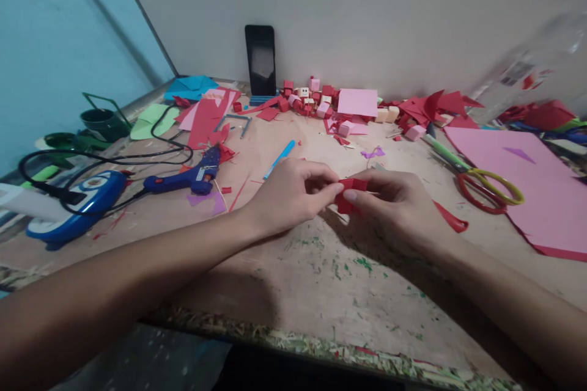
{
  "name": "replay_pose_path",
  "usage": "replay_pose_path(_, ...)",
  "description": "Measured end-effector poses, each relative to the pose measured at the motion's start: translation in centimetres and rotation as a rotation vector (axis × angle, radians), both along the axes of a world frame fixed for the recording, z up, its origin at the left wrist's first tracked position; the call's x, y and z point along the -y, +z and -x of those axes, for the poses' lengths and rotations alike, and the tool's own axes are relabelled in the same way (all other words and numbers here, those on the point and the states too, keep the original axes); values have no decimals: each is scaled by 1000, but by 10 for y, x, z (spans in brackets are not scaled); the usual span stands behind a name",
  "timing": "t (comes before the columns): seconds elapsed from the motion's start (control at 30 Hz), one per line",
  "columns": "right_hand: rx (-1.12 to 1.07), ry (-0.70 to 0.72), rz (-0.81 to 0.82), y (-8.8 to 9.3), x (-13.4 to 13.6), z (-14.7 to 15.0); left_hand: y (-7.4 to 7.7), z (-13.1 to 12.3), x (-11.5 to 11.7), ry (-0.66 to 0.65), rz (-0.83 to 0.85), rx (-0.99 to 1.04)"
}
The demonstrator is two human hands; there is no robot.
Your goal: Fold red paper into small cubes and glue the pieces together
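Note:
A small piece of folded red paper [352, 186] is held between my two hands, just above the middle of the table. My left hand [298, 190] pinches its left edge between thumb and fingers. On the other side, my right hand [395, 195] grips it with the thumb in front and the fingers behind. Part of the paper is hidden by my fingertips. Beyond my left hand lies a blue pen-like stick [279, 159]. A red strip-like object [452, 217] shows beside my right hand.
Scissors [490, 190] rest on pink paper [550, 195] at the right. A blue glue gun [186, 178] and a blue-and-white power strip [87, 204] with black cable lie left. A phone [260, 60] stands at the back beside several small paper cubes [314, 84].

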State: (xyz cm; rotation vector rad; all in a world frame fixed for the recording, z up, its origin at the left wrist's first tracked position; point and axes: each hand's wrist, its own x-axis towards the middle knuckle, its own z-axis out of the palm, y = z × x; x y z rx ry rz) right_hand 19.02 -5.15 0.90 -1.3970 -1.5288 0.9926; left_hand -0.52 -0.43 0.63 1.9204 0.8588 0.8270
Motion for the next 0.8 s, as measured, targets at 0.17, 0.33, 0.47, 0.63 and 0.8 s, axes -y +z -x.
replay_pose_path(0.17,-4,-58,-89,0,1,0,1,0,2,10,-48,-16)
replay_pose_path(0.33,-1,-66,-112,-1,1,1,1,0,3,24,-38,21)
replay_pose_path(0.47,8,-52,-117,-3,0,0,1,1,3,30,-44,2)
replay_pose_path(0.63,-4,-51,-115,-3,0,-1,0,1,3,25,-28,8)
replay_pose_path(0.8,3,-59,-118,-4,0,0,1,0,1,-5,0,31)
